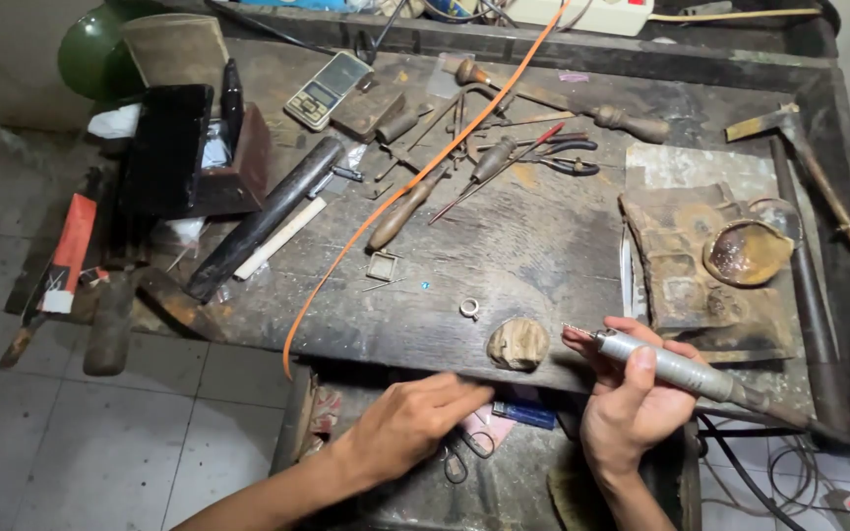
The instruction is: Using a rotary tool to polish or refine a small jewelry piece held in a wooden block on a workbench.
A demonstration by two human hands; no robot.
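Note:
My right hand grips a silver rotary handpiece whose thin bit points left, just right of a brown lump on the bench's front edge. My left hand reaches flat, fingers together, into the open drawer under the bench, above small scissors and a blue packet; it holds nothing that I can see. A small silver ring lies on the dark wooden bench just behind the lump.
An orange cord crosses the bench diagonally. Files, gravers and pliers lie at the back, with a pocket scale and a black box to the left. A charred block with a small bowl sits right. Hammers lie at the left edge.

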